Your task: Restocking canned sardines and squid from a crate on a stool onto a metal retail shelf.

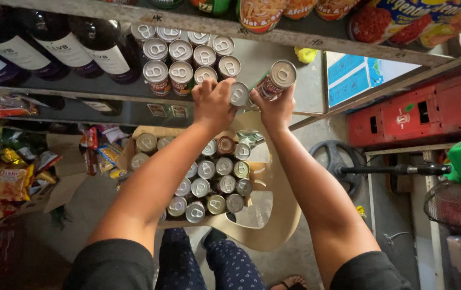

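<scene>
Head view: on the far left of the shelf [273, 115] stand dark wine bottles [53, 40], then a block of stacked tins [184, 56]. The left hand [212, 102] reaches up, arm nearly straight, fingers closed around a small tin [239, 93] at the edge of that block. Just right of it, the right hand [276, 107] grips a second tin [274, 79], tilted, its pull-tab lid facing the camera. These tins look rigid, smooth and fairly weighty, so a wrap around the side wall suits best. Below, a cardboard tray of tins [209, 177] rests on a plastic chair [273, 215].
</scene>
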